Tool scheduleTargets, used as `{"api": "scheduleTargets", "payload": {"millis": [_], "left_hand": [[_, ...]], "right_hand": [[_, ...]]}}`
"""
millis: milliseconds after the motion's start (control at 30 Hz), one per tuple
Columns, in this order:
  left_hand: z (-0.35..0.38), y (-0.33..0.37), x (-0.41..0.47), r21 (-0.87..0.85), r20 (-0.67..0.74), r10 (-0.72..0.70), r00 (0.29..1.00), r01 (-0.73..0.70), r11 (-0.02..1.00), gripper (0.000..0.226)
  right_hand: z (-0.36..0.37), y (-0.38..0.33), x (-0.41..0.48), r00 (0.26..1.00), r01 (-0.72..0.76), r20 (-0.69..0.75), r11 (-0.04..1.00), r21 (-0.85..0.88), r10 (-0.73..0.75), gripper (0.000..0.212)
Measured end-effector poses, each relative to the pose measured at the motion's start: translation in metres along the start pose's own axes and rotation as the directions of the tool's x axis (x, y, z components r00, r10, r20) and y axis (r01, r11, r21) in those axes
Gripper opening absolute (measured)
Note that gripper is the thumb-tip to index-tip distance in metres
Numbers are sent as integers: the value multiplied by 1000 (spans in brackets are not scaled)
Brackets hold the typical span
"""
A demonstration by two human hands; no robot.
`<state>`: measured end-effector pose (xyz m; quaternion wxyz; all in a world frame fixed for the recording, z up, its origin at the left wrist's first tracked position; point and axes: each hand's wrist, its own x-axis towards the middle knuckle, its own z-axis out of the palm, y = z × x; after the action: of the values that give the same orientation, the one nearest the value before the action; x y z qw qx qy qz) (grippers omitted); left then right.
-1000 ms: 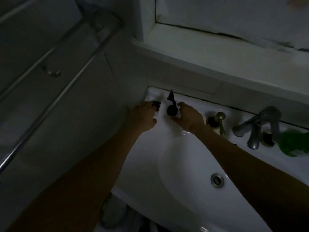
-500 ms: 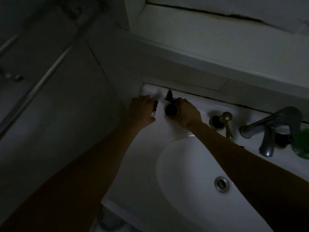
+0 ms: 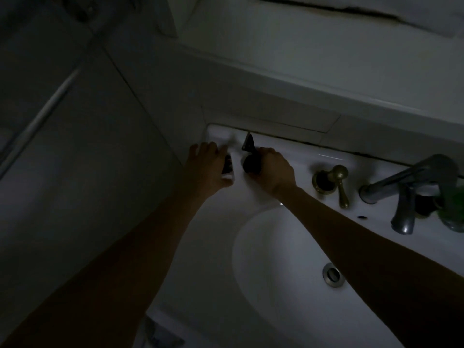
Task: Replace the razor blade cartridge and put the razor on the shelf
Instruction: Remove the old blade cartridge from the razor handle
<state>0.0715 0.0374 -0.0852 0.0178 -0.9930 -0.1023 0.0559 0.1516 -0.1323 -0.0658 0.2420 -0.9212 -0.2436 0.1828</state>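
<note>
The room is dim. A dark razor [image 3: 249, 156] stands upright at the back left corner of the white sink [image 3: 263, 247], its head pointing up toward the wall. My right hand [image 3: 272, 172] is wrapped around its round lower end. My left hand [image 3: 207, 167] holds a small cartridge pack [image 3: 228, 169], dark inside with a pale casing, just left of the razor. The two hands are a few centimetres apart. The wide pale shelf [image 3: 313, 59] runs along the wall above the sink.
A brass tap handle [image 3: 337, 180] stands right of my right hand. Further right are a grey faucet [image 3: 406, 192] and a green bottle [image 3: 454, 209] at the frame edge. The drain [image 3: 332, 275] sits in the basin. A metal rail [image 3: 37, 121] crosses the left wall.
My left hand has closed on the cartridge pack and tilted it. My right hand has closed around the razor's lower end. The camera has tipped downward.
</note>
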Motion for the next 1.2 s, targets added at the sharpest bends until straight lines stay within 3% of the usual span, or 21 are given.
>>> {"api": "scheduleTargets", "payload": {"millis": [400, 1200], "left_hand": [[-11, 7, -36, -70, -6, -139, 990, 138, 988, 81], [-3, 16, -225, -222, 34, -270, 962, 271, 937, 89]], "right_hand": [[8, -8, -28, 999, -1, -40, 997, -80, -3, 37], [44, -48, -178, 995, 99, 9, 995, -1, -99, 37]]}}
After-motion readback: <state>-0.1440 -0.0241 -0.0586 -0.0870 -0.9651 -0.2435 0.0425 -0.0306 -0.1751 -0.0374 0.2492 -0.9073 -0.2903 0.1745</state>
